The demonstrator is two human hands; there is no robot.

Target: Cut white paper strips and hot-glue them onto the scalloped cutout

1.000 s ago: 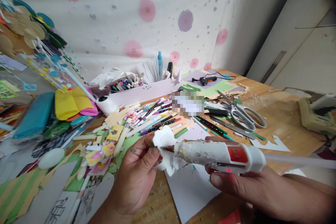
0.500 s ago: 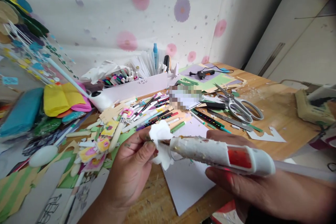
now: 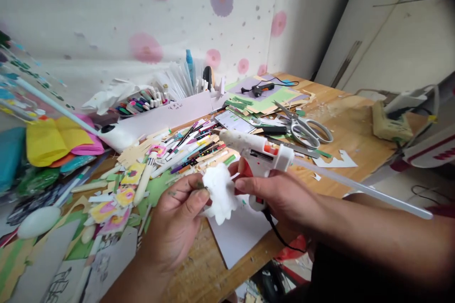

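My left hand [image 3: 179,222] pinches the left edge of a white paper flower shape [image 3: 221,196] between thumb and fingers. My right hand [image 3: 284,194] grips a white hot glue gun [image 3: 249,144] with a red trigger. Its nozzle points up and to the left, above the paper flower. A long clear glue stick [image 3: 362,187] sticks out of the gun's back. The right thumb and a fingertip reach the flower's right edge; whether they press on it I cannot tell. Under both hands lies a sheet of white paper [image 3: 231,246].
Markers [image 3: 192,151] and paper scraps cover the table's middle. Scissors [image 3: 305,130], a phone [image 3: 234,120] and a black glue gun [image 3: 261,89] lie farther back. A power strip [image 3: 391,120] sits at right. Painted paper flowers [image 3: 124,196] and a white lamp base [image 3: 117,137] are at left.
The glue gun has lifted away from the flower, its nozzle now above it. My right hand has come in to the flower's right edge. The view has shifted to the right.
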